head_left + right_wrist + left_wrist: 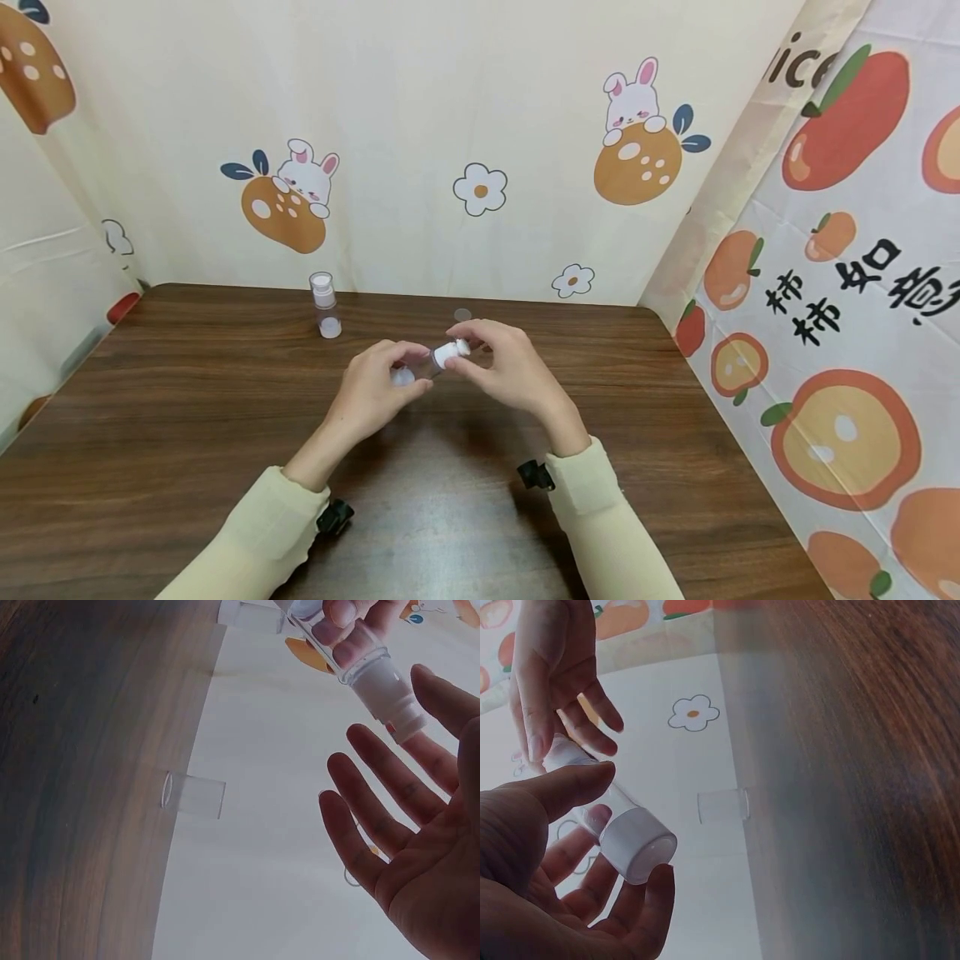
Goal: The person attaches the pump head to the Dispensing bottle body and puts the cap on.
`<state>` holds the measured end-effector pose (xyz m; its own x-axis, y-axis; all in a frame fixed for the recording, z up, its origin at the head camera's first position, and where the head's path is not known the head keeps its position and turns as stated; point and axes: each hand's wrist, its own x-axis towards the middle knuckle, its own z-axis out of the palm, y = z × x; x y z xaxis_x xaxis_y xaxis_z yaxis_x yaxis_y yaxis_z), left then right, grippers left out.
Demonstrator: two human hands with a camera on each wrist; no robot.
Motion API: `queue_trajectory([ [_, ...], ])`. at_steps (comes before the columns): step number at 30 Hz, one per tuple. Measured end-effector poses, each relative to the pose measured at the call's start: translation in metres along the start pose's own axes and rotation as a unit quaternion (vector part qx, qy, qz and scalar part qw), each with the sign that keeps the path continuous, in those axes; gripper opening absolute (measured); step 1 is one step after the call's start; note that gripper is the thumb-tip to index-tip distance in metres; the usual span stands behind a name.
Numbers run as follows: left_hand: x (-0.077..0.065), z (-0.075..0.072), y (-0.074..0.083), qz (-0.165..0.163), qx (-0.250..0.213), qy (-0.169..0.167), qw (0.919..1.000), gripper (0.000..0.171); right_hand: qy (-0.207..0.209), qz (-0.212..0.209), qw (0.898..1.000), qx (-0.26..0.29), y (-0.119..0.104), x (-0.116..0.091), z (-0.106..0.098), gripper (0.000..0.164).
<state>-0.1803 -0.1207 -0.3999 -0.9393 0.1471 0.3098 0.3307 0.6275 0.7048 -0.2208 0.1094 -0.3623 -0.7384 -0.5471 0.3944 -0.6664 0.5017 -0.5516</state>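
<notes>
A small clear bottle with a white base [637,844] and a white pump top [452,352] is held tilted above the table. My left hand [378,379] grips its clear body between thumb and fingers, the base towards the palm. My right hand [510,362] is at the pump top [390,697], its index finger passing behind it. In the right wrist view its thumb stands slightly apart from the bottle, and the other fingers [367,795] are extended and spread. A clear cap [462,315] stands on the table beyond the hands, seen also as a clear cylinder [722,805].
A second bottle [325,306], with a white pump and a clear cap over it, stands upright near the back edge of the brown wooden table [187,392]. Printed curtains [405,125] hang behind the table and at both sides.
</notes>
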Motion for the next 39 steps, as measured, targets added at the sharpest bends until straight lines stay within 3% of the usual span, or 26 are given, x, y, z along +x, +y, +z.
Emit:
queue_trajectory([
  [10, 0.0001, -0.0005, 0.0011, -0.001, -0.002, -0.001, 1.0, 0.037, 0.009, -0.028, 1.0, 0.008, 0.0008, -0.0015, -0.0078, 0.045],
  [25, -0.0007, -0.001, 0.0017, -0.007, -0.004, -0.007, 0.9999, 0.037, -0.006, -0.08, 0.996, 0.025, 0.0022, -0.0017, -0.0075, 0.043],
  [39, -0.0006, -0.0007, 0.0004, -0.002, 0.0, -0.004, 1.0, 0.038, -0.013, -0.068, 0.998, 0.003, 0.0032, -0.0009, -0.0017, 0.033],
])
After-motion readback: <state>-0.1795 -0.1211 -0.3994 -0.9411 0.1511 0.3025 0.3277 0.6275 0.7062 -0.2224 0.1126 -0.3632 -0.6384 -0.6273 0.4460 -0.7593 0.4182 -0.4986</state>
